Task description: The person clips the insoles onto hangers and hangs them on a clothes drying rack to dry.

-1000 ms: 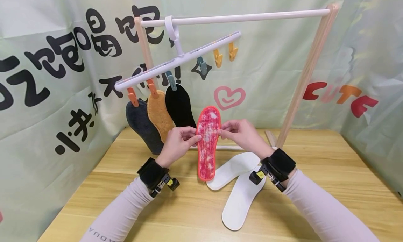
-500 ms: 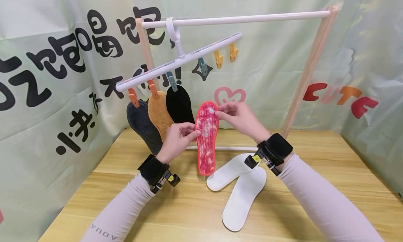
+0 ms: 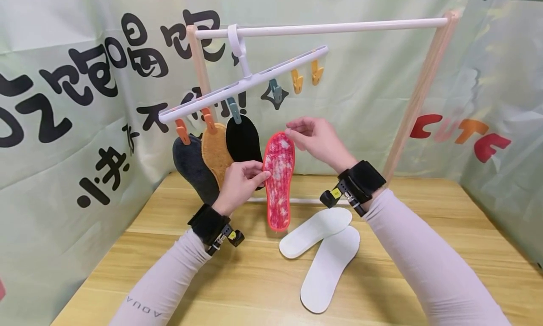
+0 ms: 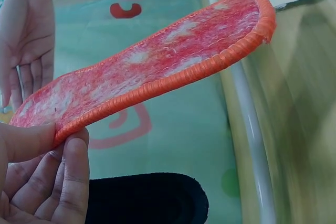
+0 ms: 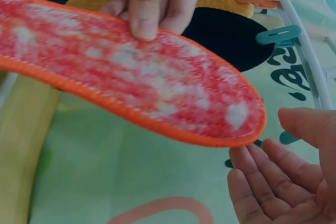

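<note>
My left hand point(image 3: 241, 183) pinches the side edge of a red-and-white insole point(image 3: 278, 180) with an orange border, thumb on its face. The insole stands nearly upright above the table. At its top end is my right hand point(image 3: 317, 140); in the right wrist view its fingers point(image 5: 286, 174) are spread, fingertips right at the orange rim, thumb apart. Behind them, a white clip hanger point(image 3: 254, 79) bears a dark grey insole point(image 3: 192, 163), a tan insole point(image 3: 214, 147) and a black insole point(image 3: 243, 138). On its raised right side hang a blue clip point(image 3: 275, 91) and two yellow clips point(image 3: 297, 81).
The hanger hooks over a white rod point(image 3: 339, 29) of a wooden stand point(image 3: 417, 102) and tilts down to the left. Two white insoles point(image 3: 328, 269) lie overlapping on the wooden table point(image 3: 445, 250). A printed cloth point(image 3: 365, 100) backs the table.
My right hand has let go of the red insole's side and moved up to its top end, fingers opening. The insole has risen slightly in my left hand.
</note>
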Available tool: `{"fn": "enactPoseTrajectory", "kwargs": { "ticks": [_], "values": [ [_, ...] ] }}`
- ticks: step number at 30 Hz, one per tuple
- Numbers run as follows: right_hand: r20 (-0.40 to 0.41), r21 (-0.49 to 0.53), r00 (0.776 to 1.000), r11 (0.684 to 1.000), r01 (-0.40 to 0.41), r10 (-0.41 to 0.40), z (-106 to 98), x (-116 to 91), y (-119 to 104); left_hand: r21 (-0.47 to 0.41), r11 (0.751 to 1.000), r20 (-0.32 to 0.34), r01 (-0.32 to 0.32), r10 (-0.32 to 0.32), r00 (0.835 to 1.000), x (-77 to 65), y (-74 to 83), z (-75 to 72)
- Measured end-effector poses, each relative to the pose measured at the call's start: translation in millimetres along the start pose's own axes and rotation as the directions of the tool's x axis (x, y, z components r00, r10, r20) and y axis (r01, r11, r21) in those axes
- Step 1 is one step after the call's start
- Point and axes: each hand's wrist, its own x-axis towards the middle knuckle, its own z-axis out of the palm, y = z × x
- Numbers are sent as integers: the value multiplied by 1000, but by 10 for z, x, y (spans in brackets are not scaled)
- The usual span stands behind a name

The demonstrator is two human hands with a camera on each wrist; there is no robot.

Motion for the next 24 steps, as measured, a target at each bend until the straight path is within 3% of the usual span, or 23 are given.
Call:
{"fn": "enactPoseTrajectory", "kwargs": {
  "ticks": [7,24],
  "values": [
    [-17,19,1000,1000,-11,11,-19,116,-175,19,1000,-20,-11,11,1000,23,0,-23],
    [-56,-15,996,997,74,-74,-7,354,-430,35,999,-36,-34,35,999,99,13,-68]
  ]
}}
